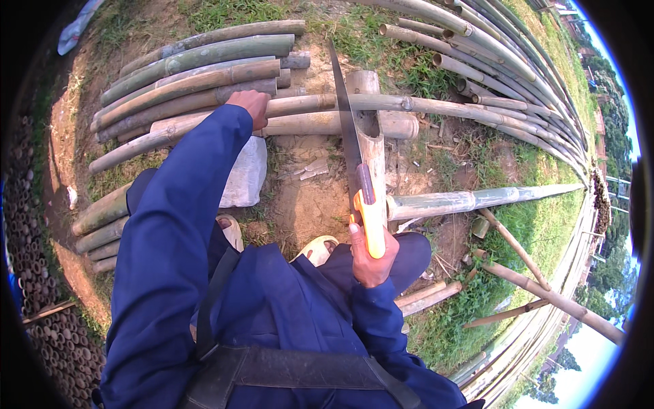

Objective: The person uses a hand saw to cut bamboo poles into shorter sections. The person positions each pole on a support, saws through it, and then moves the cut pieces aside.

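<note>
My right hand point(373, 262) is closed around the yellow handle of a hand saw point(347, 126), whose long blade points away from me and is slightly smeared by motion. The blade crosses a long thin bamboo pole point(436, 106) lying crosswise; whether its teeth are inside a cut cannot be told. To the left of the blade, my left hand point(251, 108) grips the same pole from above, its fingers partly hidden. Beneath the pole are a thicker bamboo piece point(306, 124) and an upright-running bamboo support point(371, 153) with an opening in its top.
Cut bamboo lengths point(204, 60) lie stacked at the left, beside a whitish block point(244, 176). Long poles point(470, 34) fan out at the upper right. A thick pole point(477, 198) extends rightward from the support. Crossed bamboo posts point(524, 259) stand lower right.
</note>
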Demonstrator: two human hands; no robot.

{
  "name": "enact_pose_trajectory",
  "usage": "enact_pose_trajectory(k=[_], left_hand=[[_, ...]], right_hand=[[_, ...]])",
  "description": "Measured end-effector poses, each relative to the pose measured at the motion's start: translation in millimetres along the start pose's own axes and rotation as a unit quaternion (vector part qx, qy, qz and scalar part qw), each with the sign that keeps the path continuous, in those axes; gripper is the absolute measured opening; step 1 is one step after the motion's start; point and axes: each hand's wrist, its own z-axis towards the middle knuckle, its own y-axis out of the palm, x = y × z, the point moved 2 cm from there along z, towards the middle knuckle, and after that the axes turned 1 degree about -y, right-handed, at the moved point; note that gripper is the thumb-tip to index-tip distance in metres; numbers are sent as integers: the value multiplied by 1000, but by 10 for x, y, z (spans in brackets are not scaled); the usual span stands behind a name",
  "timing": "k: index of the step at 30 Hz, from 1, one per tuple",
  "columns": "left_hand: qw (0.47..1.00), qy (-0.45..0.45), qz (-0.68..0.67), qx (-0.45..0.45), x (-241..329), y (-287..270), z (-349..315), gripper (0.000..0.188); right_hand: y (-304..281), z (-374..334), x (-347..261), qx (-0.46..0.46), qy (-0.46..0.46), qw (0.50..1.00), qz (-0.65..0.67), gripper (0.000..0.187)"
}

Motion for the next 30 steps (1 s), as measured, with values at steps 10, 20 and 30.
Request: enact_pose_trajectory(k=[10, 20, 30], left_hand=[[1000, 12, -1, 8, -4, 30, 77, 37], [1000, -18, -7, -7, 31, -32, -57, 31], [1000, -7, 6, -3, -38, 140, 34, 36]], right_hand=[[291, 740, 189, 1, -108, 993, -42, 18], [23, 32, 184, -16, -66, 996, -51, 12], [82, 177, 397, -37, -20, 998, -52, 9]])
